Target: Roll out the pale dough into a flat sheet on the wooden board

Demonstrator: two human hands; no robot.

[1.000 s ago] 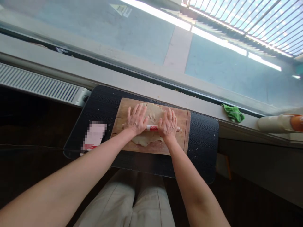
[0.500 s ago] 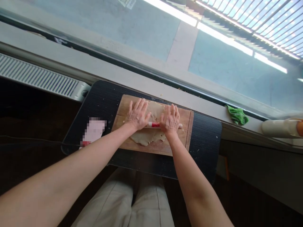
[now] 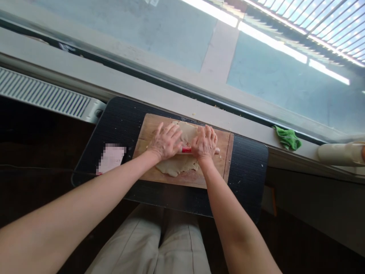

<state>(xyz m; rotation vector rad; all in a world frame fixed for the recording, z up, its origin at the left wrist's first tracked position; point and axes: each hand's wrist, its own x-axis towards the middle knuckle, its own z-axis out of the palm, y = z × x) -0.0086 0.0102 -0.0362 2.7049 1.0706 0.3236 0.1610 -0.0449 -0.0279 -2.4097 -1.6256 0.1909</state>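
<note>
- Spreads the left hand [image 3: 166,142] palm down over the left part of the rolling pin [image 3: 186,150], above the middle of the wooden board [image 3: 222,142], with fingers unfolded, slightly apart and aimed toward the board's far edge.
- Lays the right hand [image 3: 204,142] over the right part of the rolling pin, with fingers extended, a little bent and near one another, toward the right side of the board.
- Leaves the two hands apart, with a red-marked stretch of rolling pin showing between.
- Shows the rolling pin's right tip past the right hand, over the board.
- Has the dough [image 3: 176,167] flat and ragged-edged on the board, under the rolling pin and on both sides of it.
- Has a black table [image 3: 248,163] beneath the board, reaching past it left and right.
- Has a pixelated pale item [image 3: 111,158] on the table, left of the board.
- Faces a pale sill [image 3: 159,95] beyond the board, with a green cloth [image 3: 288,138] on it, right of the board.
</note>
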